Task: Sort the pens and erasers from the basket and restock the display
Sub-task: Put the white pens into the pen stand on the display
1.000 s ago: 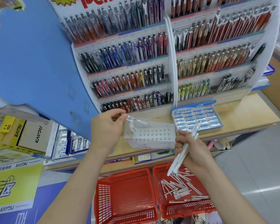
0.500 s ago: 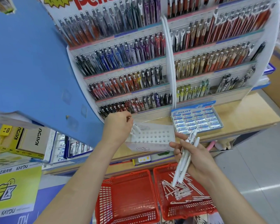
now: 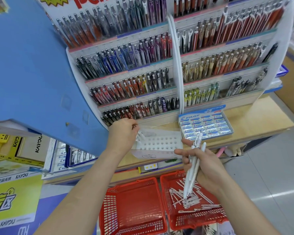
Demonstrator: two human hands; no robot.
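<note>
Well to the left of the white plastic pen holder with rows of round holes point(image 3: 161, 144), a broad blue board point(image 3: 32, 73) looms over the shelf stock and seems to play no part. At the holder's rear-left corner the left hand point(image 3: 123, 133) has its fingers bunched and curled over a few upright white pens point(image 3: 140, 136). Whether it pinches one is hidden, but the pose suits pressing a pen down into its hole. The holder sits at the front of the pale wooden desk point(image 3: 270, 119) with most holes unfilled, so restocking looks barely begun. Below and left of the holder stands an empty red plastic mesh basket point(image 3: 131, 206), probably there for sorting. Just behind the holder to the right lies a blue cardboard tray of Pilot erasers point(image 3: 205, 127), looking full. Near the holder's front-right corner the right hand point(image 3: 210, 168) clasps a bundle of white click pens point(image 3: 193, 167) tips down, index finger and thumb splayed: a ready supply close to the feeding hand. Below and right of the holder, a second red basket point(image 3: 199, 219) holds loose pens point(image 3: 188, 199) yet to be placed.
</note>
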